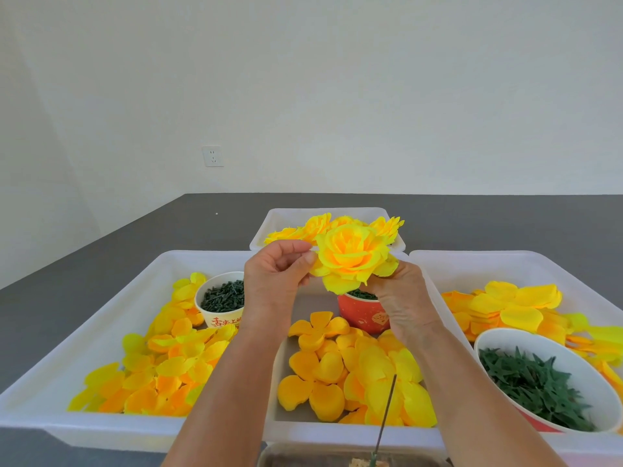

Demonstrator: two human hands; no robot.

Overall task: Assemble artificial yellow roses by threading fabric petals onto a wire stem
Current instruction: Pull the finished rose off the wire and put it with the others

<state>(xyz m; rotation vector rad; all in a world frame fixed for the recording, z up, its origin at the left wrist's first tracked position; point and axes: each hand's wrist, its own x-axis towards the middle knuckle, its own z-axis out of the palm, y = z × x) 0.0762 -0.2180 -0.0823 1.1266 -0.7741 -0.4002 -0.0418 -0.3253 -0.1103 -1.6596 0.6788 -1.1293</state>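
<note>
Right now you hold the yellow rose (350, 256) up above the middle of the trays, both hands raised to it. Your left hand (274, 281) has its fingers curled, thumb and forefinger pinching an outer petal on the rose's left edge. Your right hand (401, 298) cups the flower from below and to the right, fingers bent under the bloom; how tightly they close is hidden by the petals. Below your hands, loose petals (354, 369) lie heaped in the middle tray (337, 433), and a thin wire stem (386, 412) stands slanted at its near edge. On the left, a paper cup (220, 299) of dark green pieces sits in the left tray (101, 429); a red cup (364, 315) stands just behind your right wrist. Finished roses (313, 227) rest in the far tray (273, 220).
</note>
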